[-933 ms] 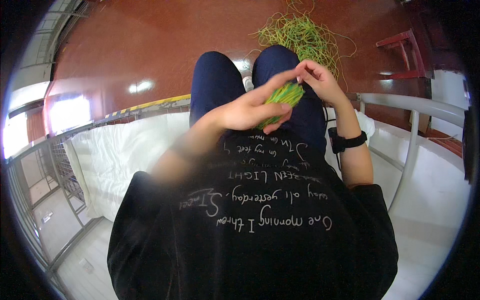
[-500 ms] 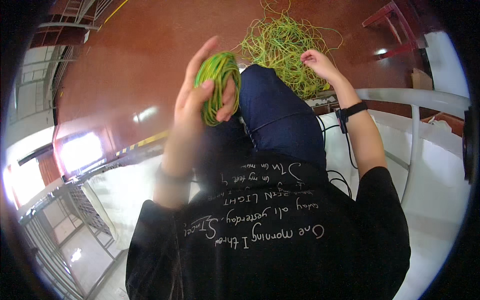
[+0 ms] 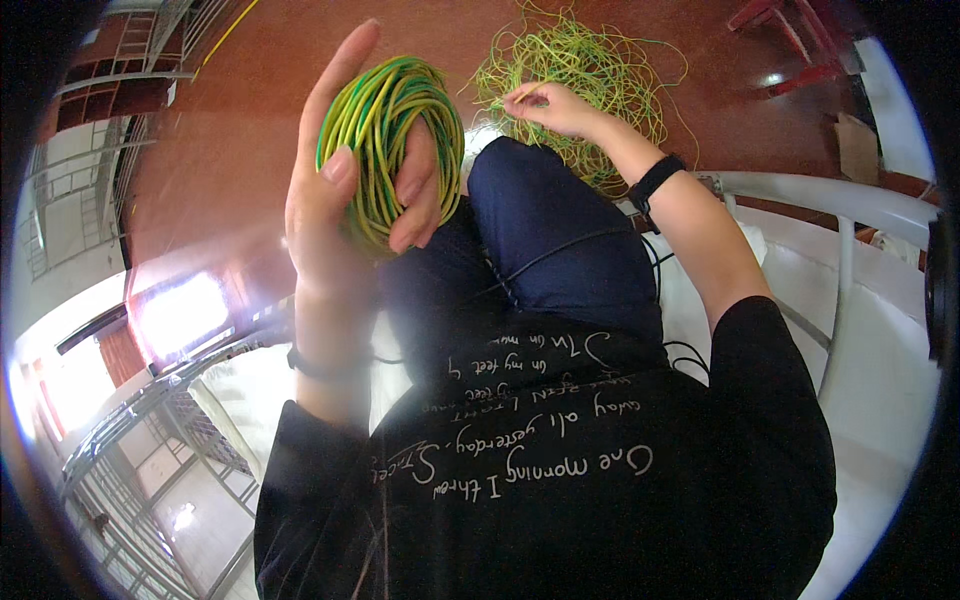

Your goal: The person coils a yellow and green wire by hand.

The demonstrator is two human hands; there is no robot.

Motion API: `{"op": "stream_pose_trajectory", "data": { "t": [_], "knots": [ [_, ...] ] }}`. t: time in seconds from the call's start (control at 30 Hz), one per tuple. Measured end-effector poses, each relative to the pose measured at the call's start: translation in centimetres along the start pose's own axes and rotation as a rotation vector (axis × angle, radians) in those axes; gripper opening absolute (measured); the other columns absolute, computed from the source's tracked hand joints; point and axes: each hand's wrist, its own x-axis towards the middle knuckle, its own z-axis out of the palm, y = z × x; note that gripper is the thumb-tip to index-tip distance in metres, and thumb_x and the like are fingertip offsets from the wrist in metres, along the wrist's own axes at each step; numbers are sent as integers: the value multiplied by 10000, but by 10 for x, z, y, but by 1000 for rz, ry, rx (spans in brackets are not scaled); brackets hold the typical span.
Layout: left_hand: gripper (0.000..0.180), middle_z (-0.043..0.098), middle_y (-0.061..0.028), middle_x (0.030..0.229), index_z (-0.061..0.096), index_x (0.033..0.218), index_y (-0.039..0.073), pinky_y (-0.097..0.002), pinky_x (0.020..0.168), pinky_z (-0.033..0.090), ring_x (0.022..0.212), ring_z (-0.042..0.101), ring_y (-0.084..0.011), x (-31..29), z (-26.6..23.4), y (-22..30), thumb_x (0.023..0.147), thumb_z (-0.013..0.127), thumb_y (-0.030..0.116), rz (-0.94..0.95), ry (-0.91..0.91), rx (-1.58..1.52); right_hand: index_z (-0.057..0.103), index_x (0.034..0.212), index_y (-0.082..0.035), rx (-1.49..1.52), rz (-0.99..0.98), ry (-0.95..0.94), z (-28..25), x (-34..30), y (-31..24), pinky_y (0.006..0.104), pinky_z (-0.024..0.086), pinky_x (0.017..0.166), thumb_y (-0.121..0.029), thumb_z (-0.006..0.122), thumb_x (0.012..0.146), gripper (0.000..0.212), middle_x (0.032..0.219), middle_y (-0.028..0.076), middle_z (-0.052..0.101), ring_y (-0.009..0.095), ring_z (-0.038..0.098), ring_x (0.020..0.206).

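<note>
A thick coil of yellow-green wire (image 3: 385, 120) is wound around the fingers of my left hand (image 3: 325, 215). The thumb presses on its near side, one finger points up past it, and the other fingertips curl out through its middle. To the right, my right hand (image 3: 562, 108) is closed in a pinch, with a thin strand of the same wire at its fingertips. Behind that hand, a large loose tangle of yellow-green wire (image 3: 610, 65) lies on the floor, partly hidden by the hand and my knee.
My legs in dark blue trousers (image 3: 560, 230) stretch forward between my arms. A white metal rail (image 3: 800, 190) runs along the right side. On the reddish-brown floor (image 3: 250, 150) stand a red stool (image 3: 800, 45) and a cardboard box (image 3: 857, 148). Metal bed frames (image 3: 130, 430) stand at left.
My left hand with the coil has come up and to the left, appearing larger. My right hand has moved left, from the tangle's right side toward the coil.
</note>
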Motion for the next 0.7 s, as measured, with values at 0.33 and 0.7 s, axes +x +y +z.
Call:
{"op": "stream_pose_trajectory", "data": {
  "t": [0.33, 0.7],
  "knots": [
    [738, 442, -37, 671, 29, 1428, -50, -169, 309, 341, 372, 436, -53, -7, -4, 42, 898, 414, 290, 104, -42, -58, 673, 980, -65, -220, -278, 269, -28, -33, -47, 308, 465, 717, -250, 560, 912, 227, 845, 52, 657, 180, 611, 782],
    [656, 471, -9, 707, 228, 1314, -124, -149, 422, 441, 391, 454, -36, -35, -2, 112, 842, 434, 282, 363, -180, 70, 595, 865, 2, -378, -468, 378, -53, -73, -181, 330, 470, 640, -23, 544, 835, 64, 711, 115, 612, 231, 611, 701]
  ]
}}
